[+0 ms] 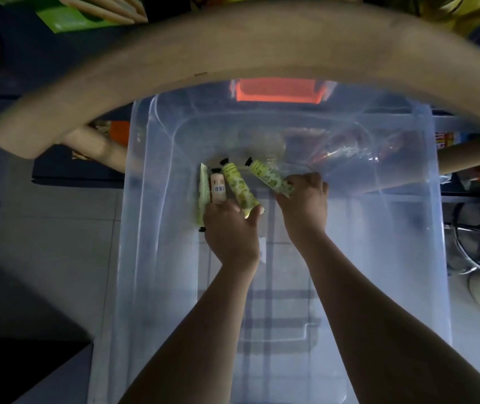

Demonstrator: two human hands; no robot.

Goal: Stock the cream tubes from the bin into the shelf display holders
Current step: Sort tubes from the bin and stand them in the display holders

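My left hand (pixel 230 231) holds fanned cream tubes (pixel 237 185), likely batching one trip. My right hand (pixel 305 205), beside it, pinches another tube (pixel 270 177).

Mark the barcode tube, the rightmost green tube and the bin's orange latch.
barcode tube (pixel 218 188), head view, on its barcode label.
rightmost green tube (pixel 269 177), head view, middle of its body.
orange latch (pixel 276 90), head view, centre of its face.

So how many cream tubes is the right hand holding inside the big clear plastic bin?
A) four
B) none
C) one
C: the right hand pinches just one yellow-green flowered tube with a black cap; the left hand holds the other tubes.
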